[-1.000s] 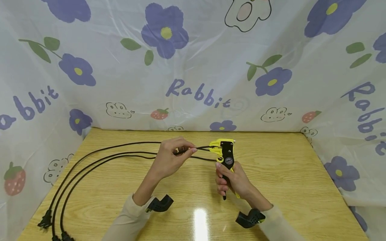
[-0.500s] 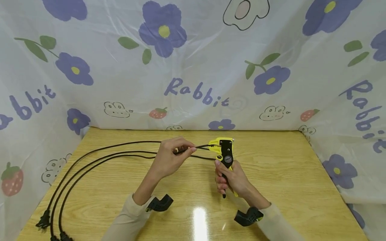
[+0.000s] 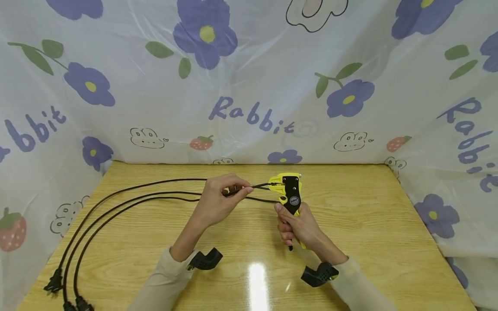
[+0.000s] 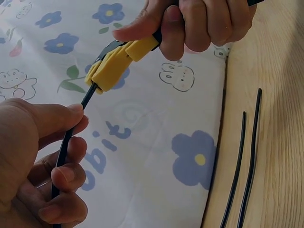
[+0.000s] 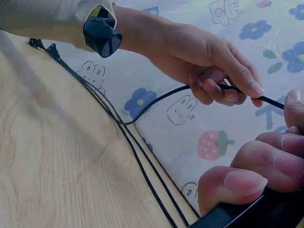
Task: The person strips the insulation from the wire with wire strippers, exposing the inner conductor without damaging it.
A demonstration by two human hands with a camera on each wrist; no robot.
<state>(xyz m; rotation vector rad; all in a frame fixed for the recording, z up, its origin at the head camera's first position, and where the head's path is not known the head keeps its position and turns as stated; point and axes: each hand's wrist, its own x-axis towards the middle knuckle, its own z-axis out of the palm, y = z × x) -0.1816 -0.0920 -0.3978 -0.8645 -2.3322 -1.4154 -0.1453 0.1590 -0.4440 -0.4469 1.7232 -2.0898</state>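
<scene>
Gripping a black cord (image 4: 65,145) and a wire stripper (image 3: 289,190)

Seen in the head view, the yellow-and-black stripper is held with its head toward twelve o'clock, its handles toward six and its yellow nose pointing to nine. Right hand (image 3: 298,222) wraps its handles from between five and six o'clock, the fingers curled and clamped on them. Left hand (image 3: 214,203) is at nine o'clock from the stripper's head, thumb and index finger pinching the cord a little short of the nose, the other fingers curled along it. From this pinch the cord runs toward three o'clock, and its end goes into the nose; whether the jaws bite on it, I cannot tell.

Two loose cords (image 4: 253,156) lie on the wooden surface (image 3: 358,224), their thin ends side by side and apart in the left wrist view. All three cords curve away to about eight o'clock from the left hand, where their black plugs (image 3: 54,281) rest near one another. A small black device (image 3: 206,259) is strapped at the left wrist and a matching unit (image 3: 318,275) at the right, both against cream sleeves (image 3: 165,276). At twelve o'clock, a white sheet (image 3: 256,77) printed with purple flowers, strawberries and the word "Rabbit" hangs behind the surface.
</scene>
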